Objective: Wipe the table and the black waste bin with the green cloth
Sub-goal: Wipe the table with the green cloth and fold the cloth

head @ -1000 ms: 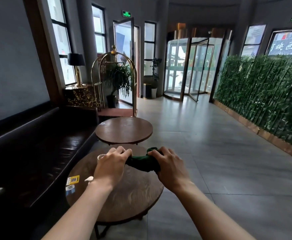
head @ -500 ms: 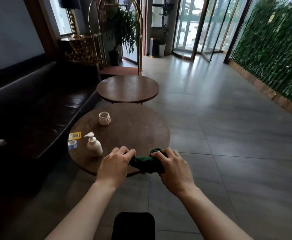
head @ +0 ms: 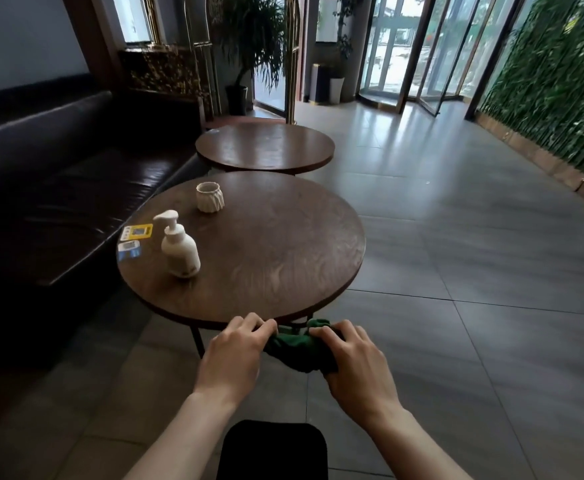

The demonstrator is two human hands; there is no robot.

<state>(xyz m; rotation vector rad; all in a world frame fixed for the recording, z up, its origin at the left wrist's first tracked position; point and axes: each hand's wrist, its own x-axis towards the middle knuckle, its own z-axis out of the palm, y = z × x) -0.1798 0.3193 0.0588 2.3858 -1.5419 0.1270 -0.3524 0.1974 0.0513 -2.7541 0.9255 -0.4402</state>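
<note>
Green cloth point(head: 299, 348) bunched low center of frame, gripped at each end by left hand point(head: 235, 355) and right hand point(head: 351, 362). Now below the tabletop point(head: 266, 244) rim rather than over it; wiping not yet begun.

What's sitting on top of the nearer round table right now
On the nearer round table stand a white pump bottle and a ribbed white cup, with two small cards lying flat at its left edge. Whether the cup holds anything cannot be seen.
</note>
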